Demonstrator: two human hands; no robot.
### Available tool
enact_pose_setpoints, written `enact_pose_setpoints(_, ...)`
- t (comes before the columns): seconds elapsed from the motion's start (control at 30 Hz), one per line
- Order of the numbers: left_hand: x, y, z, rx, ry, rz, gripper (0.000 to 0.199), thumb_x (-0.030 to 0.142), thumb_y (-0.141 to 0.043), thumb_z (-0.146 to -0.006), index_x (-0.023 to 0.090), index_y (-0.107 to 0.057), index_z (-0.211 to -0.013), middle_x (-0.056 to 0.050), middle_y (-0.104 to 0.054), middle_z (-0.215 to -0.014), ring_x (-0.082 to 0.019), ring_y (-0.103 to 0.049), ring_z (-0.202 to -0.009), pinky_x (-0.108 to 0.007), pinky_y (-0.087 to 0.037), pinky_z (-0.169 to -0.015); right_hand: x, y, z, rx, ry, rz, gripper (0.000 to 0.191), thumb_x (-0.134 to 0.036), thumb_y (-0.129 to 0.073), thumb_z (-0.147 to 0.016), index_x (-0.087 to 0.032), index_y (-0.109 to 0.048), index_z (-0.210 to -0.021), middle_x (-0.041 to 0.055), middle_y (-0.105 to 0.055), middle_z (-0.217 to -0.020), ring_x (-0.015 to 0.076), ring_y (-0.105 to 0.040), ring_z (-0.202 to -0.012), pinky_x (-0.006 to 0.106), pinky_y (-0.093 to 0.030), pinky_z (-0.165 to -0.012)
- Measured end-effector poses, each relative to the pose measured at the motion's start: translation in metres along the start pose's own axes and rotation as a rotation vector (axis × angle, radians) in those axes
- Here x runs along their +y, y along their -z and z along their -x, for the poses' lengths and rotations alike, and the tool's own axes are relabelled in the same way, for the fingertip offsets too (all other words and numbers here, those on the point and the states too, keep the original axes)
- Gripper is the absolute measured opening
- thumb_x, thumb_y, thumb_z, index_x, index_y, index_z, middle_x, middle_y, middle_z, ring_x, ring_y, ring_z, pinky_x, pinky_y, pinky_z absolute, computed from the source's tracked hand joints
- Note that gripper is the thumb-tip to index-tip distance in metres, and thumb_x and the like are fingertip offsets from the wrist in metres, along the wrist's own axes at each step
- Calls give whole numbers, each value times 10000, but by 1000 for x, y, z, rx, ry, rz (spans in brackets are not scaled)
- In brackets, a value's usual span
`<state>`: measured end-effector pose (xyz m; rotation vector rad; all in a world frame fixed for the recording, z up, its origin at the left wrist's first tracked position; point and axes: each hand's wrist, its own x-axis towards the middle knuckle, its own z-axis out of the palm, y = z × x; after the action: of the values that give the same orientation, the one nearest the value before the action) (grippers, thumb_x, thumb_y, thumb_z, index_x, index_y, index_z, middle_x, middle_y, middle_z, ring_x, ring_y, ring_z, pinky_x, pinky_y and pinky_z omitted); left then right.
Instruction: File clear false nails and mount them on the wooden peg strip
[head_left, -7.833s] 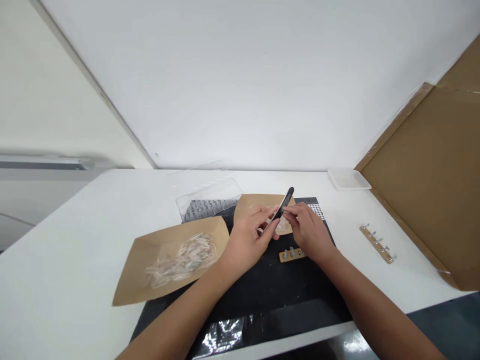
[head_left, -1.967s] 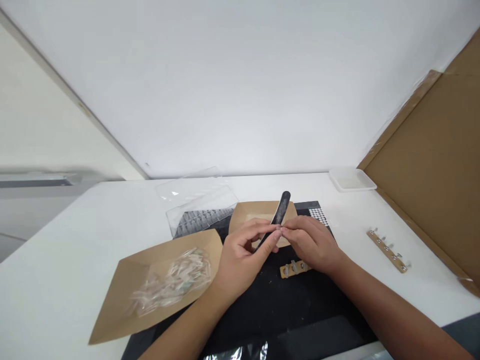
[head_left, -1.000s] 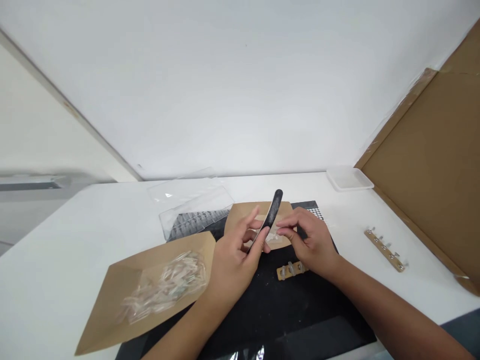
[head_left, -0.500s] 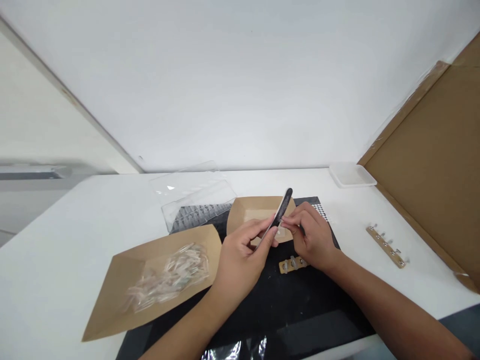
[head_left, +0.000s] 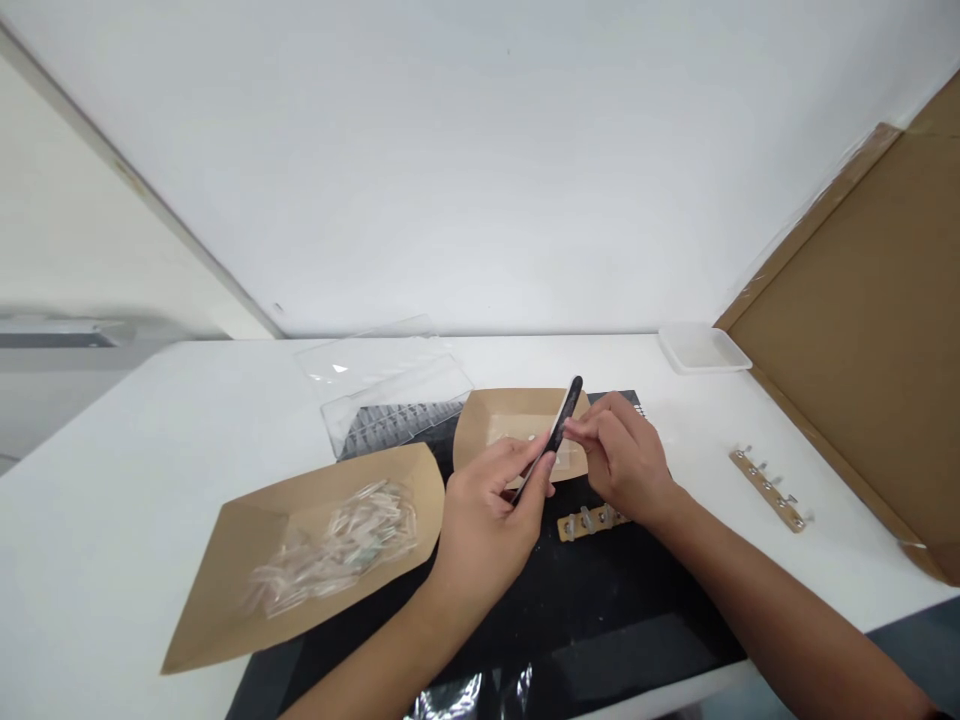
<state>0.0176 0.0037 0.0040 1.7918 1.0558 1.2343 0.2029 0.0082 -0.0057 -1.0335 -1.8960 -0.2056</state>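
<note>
My left hand (head_left: 484, 520) holds a black nail file (head_left: 564, 420) upright between its thumb and fingers, above a kraft paper tray (head_left: 480, 425). My right hand (head_left: 619, 460) pinches a small clear piece (head_left: 568, 428) against the file's upper part, and the fingers hide most of it. Below that hand lies a wooden strip with metal clips (head_left: 577, 526). Left of my left hand, a larger kraft paper tray (head_left: 247, 570) holds a heap of small clear plastic pieces (head_left: 334, 550).
Both trays and the strip rest on a black mat (head_left: 562, 590) on a white table (head_left: 112, 500). A clear plastic box (head_left: 382, 390) stands behind them, a white tray (head_left: 701, 347) at the back right. Another clipped strip (head_left: 765, 490) lies right, beside a cardboard sheet (head_left: 847, 330).
My right hand has shifted slightly up and right along the file. The file stays in my left hand, and the view has moved only a little.
</note>
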Motion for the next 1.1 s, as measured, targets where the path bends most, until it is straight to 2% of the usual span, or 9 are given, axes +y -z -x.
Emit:
enact_pose_setpoints(0.2,1,3,-1,26,-26,-43,220,272,-653,-971,231,-844,-1073,17,-688,-675,-99,-584,-557,-154,-406,-410,-1,-3,-5,-59,30,26,220,-142,-539,-1056,-235,-508,-859,15,-523,-781,161,-507,-686,285,-431,-586)
enact_pose_setpoints(0.33,1,4,-1,41,-62,-95,233,264,-637,-986,242,-838,-1102,21,-688,-695,-90,-571,-551,-161,-394,-415,-3,-4,-8,20,-5,-3,221,-107,-546,-1041,-233,-500,-864,22,-525,-790,173,-525,-722,292,-429,-610)
enact_pose_setpoints(0.47,1,4,-1,41,-67,-107,226,267,-640,-985,241,-840,-1086,22,-686,-688,-92,-560,-532,-172,-383,-405,-3,-3,-11,-50,12,-41,220,-119,-540,-1044,-233,-496,-861,11,-498,-781,167,-497,-692,294,-424,-598)
enact_pose_setpoints(0.53,0,4,-1,29,-77,-109,223,270,-636,-991,241,-843,-1067,21,-682,-691,-94,-566,-541,-174,-380,-407,-1,-3,-12,-24,-6,-39,208,-124,-536,-1046,-235,-506,-873,13,-506,-785,172,-505,-705,298,-430,-603)
enact_pose_setpoints(0.63,-1,3,-1,41,-79,-122,218,269,-636,-992,238,-842,-1057,24,-671,-678,-97,-574,-552,-176,-391,-418,0,-4,-13,5,-25,-21,203,-137,-524,-1051,-237,-512,-875,19,-515,-784,183,-512,-722,308,-431,-611)
enact_pose_setpoints(0.77,-3,4,-1,20,-103,-137,218,254,-632,-992,237,-839,-1056,24,-684,-685,-101,-575,-550,-191,-434,-459,0,-4,-11,-97,8,-33,219,-136,-511,-1056,-235,-500,-861,15,-508,-787,173,-495,-701,300,-427,-612)
enact_pose_setpoints(0.87,-3,4,-1,20,-115,-171,230,267,-615,-1010,243,-837,-1067,18,-698,-720,-107,-591,-567,-211,-484,-518,-1,-3,-11,-45,-40,1,230,-136,-509,-1056,-235,-496,-849,14,-490,-781,176,-492,-708,299,-410,-613)
enact_pose_setpoints(1.0,-3,4,-1,13,-123,-181,231,271,-612,-1012,244,-840,-1040,12,-696,-715,-118,-601,-580,-221,-497,-531,-1,-2,-12,-128,13,-8,242,-139,-515,-1054,-232,-491,-832,8,-475,-773,169,-467,-682,296,-378,-595)
enact_pose_setpoints(1.1,-3,4,0,5,-115,-179,233,282,-610,-1020,242,-839,-1047,11,-696,-739,-109,-588,-574,-216,-487,-522,0,-2,-11,-55,-27,1,220,-126,-517,-1054,-230,-505,-860,15,-493,-790,173,-488,-711,297,-389,-613)
